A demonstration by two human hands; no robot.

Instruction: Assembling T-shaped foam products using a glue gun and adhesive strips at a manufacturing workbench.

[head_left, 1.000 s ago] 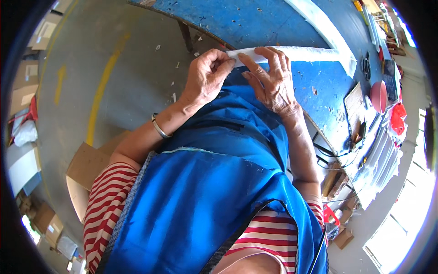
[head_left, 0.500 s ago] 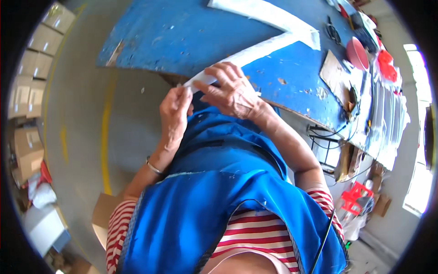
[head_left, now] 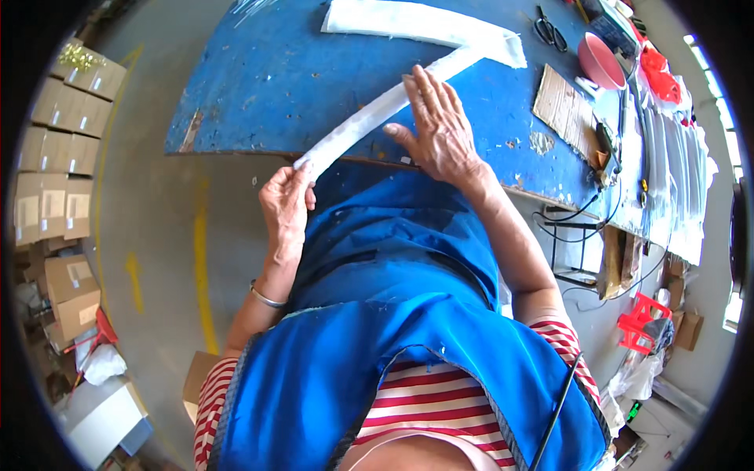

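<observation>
Your left hand [head_left: 287, 206] pinches the near end of the white strip [head_left: 369, 118] off the blue table [head_left: 259, 86] edge; your right hand [head_left: 440, 125] lies flat, fingers spread, on it. Scissors [head_left: 547, 30], cardboard [head_left: 561, 98] and a pink bowl [head_left: 601, 61] sit right, well apart.

Your left hand [head_left: 287, 206] holds the strip [head_left: 377, 118] at the table [head_left: 259, 86] near edge; your right hand [head_left: 440, 129] lies on it, scissors [head_left: 546, 30] far right.

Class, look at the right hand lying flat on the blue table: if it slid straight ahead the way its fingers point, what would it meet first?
Probably the long white strip: the right hand already lies against it, fingertips at its edge.
</observation>
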